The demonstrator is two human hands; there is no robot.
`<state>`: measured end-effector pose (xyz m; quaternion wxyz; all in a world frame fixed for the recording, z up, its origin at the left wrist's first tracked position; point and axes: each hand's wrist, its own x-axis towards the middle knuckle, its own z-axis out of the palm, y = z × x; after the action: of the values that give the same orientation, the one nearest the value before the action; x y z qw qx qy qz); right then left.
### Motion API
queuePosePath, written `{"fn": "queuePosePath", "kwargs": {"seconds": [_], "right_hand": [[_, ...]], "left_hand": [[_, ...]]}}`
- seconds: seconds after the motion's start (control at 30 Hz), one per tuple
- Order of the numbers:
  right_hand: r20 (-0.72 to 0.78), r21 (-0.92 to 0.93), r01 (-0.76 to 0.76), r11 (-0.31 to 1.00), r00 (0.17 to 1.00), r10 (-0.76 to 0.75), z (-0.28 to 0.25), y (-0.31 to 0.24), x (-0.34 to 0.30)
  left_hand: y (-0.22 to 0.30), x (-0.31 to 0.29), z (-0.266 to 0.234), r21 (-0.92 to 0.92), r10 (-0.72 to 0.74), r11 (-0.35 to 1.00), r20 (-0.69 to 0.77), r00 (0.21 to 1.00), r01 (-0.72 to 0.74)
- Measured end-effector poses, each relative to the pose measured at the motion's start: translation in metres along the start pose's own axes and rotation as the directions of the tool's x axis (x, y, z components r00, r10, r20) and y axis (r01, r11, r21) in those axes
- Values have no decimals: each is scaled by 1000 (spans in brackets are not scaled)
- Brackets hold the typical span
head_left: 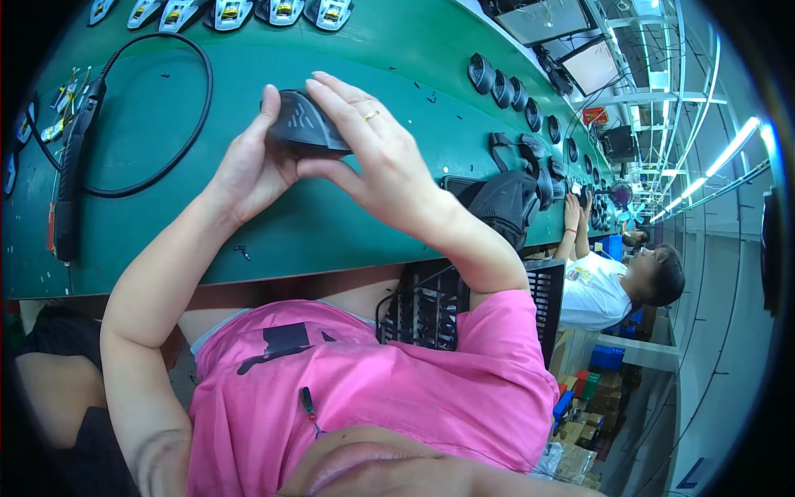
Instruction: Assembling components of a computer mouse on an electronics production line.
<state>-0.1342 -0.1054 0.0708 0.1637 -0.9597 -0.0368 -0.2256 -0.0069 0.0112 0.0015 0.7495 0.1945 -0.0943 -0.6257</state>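
Above the green bench, I hold a dark grey, curved plastic shell [302, 120] with light slanted marks on its face. My left hand [252, 157] is wrapped round its left side, thumb up along the edge. On the other side, my right hand [373, 145] presses against it, its fingers lying over the top and its thumb below. The palms hide part of the shell. To the left on the bench lies a black electric screwdriver [79, 174] with a looped black cable [207, 108].
Several pale shells with yellow parts [230, 12] line the far edge of the green bench [331, 224]. Rows of dark rounded pieces [503, 87] run along the right. A black mesh bag [501, 203] lies by my right forearm. A co-worker [600, 286] works farther along.
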Motion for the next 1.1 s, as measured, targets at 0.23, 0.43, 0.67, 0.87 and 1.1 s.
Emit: {"fn": "queuePosePath", "kwargs": {"seconds": [0.23,0.43,0.67,0.87,1.1], "right_hand": [[-189,-109,96,989,975,-116,21,5,1],[-128,-130,394,910,903,-410,21,24,3],[56,-185,391,902,920,-387,32,21,-1],[-27,-176,393,902,915,-404,32,14,3],[-263,-428,54,902,948,-181,10,103,45]], "left_hand": [[-2,-1,-3,-24,42,999,-45,998,-43],[23,0,-6,-99,92,990,-43,995,-96],[22,9,-18,112,200,978,-274,941,-176],[18,2,-15,72,108,993,-294,950,-91],[16,-3,4,383,163,920,-198,966,-77]]}}
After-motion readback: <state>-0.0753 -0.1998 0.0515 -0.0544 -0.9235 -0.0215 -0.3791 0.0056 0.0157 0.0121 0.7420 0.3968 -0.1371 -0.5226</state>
